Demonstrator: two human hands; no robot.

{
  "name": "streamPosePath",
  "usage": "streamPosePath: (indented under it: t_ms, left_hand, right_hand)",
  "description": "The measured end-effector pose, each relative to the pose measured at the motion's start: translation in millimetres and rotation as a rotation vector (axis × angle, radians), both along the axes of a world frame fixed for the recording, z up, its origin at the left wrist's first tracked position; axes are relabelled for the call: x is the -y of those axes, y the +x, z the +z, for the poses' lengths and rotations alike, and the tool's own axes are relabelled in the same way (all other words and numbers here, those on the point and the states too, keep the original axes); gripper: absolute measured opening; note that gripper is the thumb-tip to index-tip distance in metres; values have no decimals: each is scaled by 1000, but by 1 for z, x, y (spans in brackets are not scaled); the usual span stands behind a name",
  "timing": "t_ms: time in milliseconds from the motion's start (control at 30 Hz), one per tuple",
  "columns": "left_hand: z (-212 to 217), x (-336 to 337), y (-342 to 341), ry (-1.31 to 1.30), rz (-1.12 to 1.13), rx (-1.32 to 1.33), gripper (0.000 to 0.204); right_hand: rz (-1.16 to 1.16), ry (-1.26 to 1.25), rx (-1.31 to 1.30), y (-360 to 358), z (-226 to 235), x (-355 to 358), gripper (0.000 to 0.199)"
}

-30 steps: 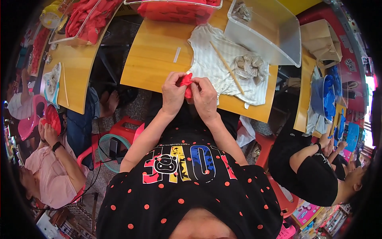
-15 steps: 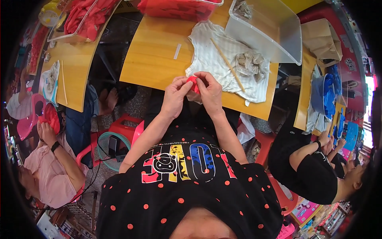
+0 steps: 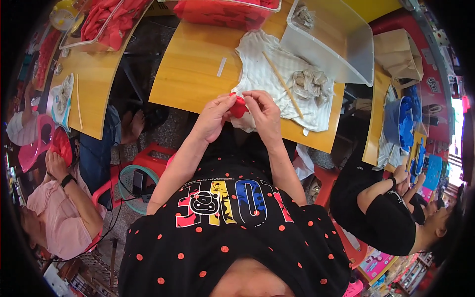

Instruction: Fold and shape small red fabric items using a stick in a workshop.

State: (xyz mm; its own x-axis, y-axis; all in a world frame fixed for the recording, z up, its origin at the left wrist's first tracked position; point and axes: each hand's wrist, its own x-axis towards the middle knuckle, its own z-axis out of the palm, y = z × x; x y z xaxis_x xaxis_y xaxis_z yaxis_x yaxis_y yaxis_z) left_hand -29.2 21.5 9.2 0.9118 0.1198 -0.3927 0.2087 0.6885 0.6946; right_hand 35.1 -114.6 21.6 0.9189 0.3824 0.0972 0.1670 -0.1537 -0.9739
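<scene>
My left hand (image 3: 213,116) pinches a small piece of red, thin cloth-like material (image 3: 238,107) by its upper edge, just off the near side of the table. My right hand (image 3: 266,111) is closed, thumb and fingers together, at the right edge of the red piece. Whatever its fingertips hold is too small to make out. Beyond my hands lies a white striped cloth (image 3: 255,57), shaped like a garment. On it rest a thin wooden stick (image 3: 283,85) and a crumpled heap of greyish, thin material (image 3: 310,85).
A clear bin of red pieces (image 3: 222,15) stands at the table's far side, with a mostly bare clear bin (image 3: 341,42) right of it. A white strip (image 3: 221,67) lies on the wooden table (image 3: 188,74). People sit at tables on both sides, near a blue tub (image 3: 393,121).
My right hand has drawn slightly to the right, away from my left. More of the red piece now shows between them.
</scene>
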Motion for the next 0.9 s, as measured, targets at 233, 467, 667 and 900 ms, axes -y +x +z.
streamPosePath:
  t_ms: [233, 467, 667, 900]
  left_hand:
    - [-7, 3, 2, 457, -88, 4, 15]
    - [5, 15, 6, 979, 106, 120, 16]
    - [2, 0, 13, 1616, 282, 303, 23]
    - [-6, -3, 15, 1075, 271, 271, 22]
  right_hand:
    - [26, -62, -90, 2, 7, 1, 15]
    - [-47, -28, -162, 2, 5, 0, 17]
    - [69, 414, -574, -4, -8, 1, 16]
    - [71, 394, -408, -20, 1, -12, 15]
